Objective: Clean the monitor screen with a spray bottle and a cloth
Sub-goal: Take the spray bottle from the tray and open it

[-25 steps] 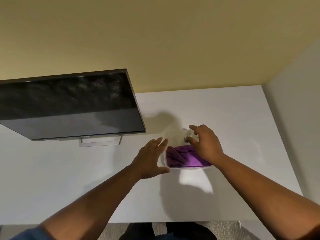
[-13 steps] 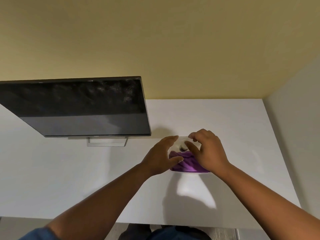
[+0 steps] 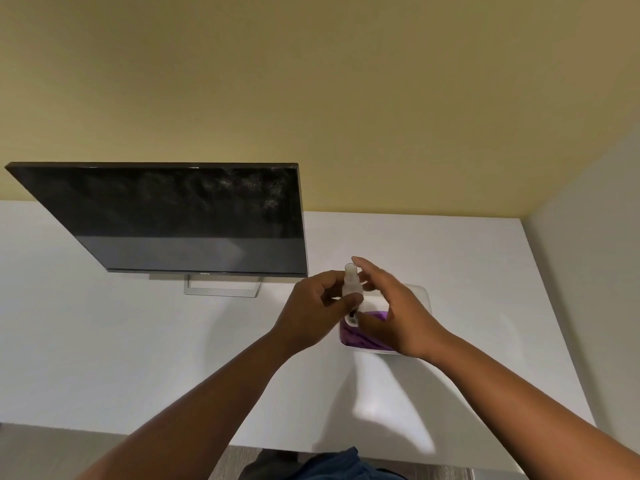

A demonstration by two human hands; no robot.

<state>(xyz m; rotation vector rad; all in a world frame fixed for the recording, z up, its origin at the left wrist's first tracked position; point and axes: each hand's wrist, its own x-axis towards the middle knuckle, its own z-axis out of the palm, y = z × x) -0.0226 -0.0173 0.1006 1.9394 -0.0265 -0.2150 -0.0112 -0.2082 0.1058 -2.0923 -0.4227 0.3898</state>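
Head view, left hand fingers gripping spray bottle, right hand fingers loose, bare desk leftward.

The monitor has a black screen with a pale, speckly dusty haze across the top half and a silver-grey stand. The desk is plain white, and the wall is a mustardy yellow. The cloth is bright purple (sitting in a white tray). The spray bottle is frosted, whitish clear.
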